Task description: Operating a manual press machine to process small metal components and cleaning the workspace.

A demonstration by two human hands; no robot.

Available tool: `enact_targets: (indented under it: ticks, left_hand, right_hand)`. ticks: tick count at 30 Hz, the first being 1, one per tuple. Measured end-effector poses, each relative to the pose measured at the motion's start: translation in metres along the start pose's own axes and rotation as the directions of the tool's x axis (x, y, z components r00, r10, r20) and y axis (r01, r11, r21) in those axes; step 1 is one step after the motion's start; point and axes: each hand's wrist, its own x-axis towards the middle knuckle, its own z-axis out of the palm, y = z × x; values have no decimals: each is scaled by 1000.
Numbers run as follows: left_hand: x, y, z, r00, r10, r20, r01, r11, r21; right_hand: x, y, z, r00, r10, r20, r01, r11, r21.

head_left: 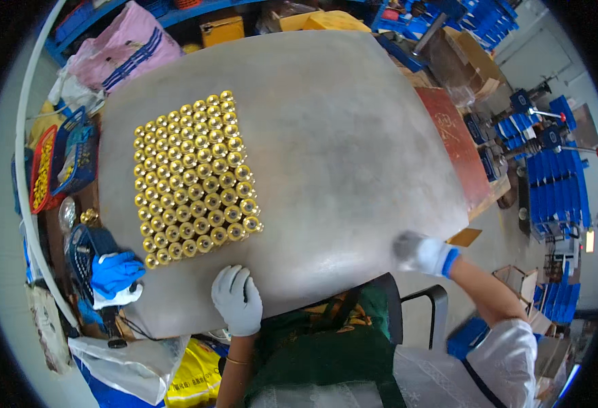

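My left hand (236, 300), in a white glove, rests palm down at the table's near edge. Its fingers are loosely bent and the thumb stands apart; nothing shows in it. Just beyond it, a block of shiny gold-coloured round metal fittings (189, 178) stands upright in close rows on the grey metal tabletop (340, 136). My right hand (418, 253), gloved in white with a blue cuff, is at the table's right front corner, far from the fittings. Motion smears its fingers, so whether it holds anything cannot be made out.
Blue gloves (115, 273) lie on a dark basket (85, 248) by the left edge. A red basket (43, 170) of small yellow parts and a blue basket (78, 153) stand behind. A pink sack (126, 47) sits far left. A red board (454, 143) borders the right side, near a chair armrest (436, 296).
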Motion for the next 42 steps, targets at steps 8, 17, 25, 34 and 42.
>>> enact_targets:
  ticks: [8,17,25,34,42]
  left_hand:
    - [7,5,-3,999,26,29,-29,997,77]
    - [9,5,2,997,50,60,-53,997,58]
    - [6,5,-1,996,29,84,-36,996,76]
    - [8,1,2,998,21,57,-25,997,72]
    - [4,5,1,999,26,36,-29,996,88]
  right_hand:
    - [29,62,-115,774,633,-9,-562,692,453]
    - [390,208,-174,736,314,-600,-255,949,184]
    - [271,160,-81,870,484,-90,-428,835,347]
    - [-95,7,-28,619,509,598,-400,860,-318]
    - [214,116,-142,838,362,-409,-151,873,464]
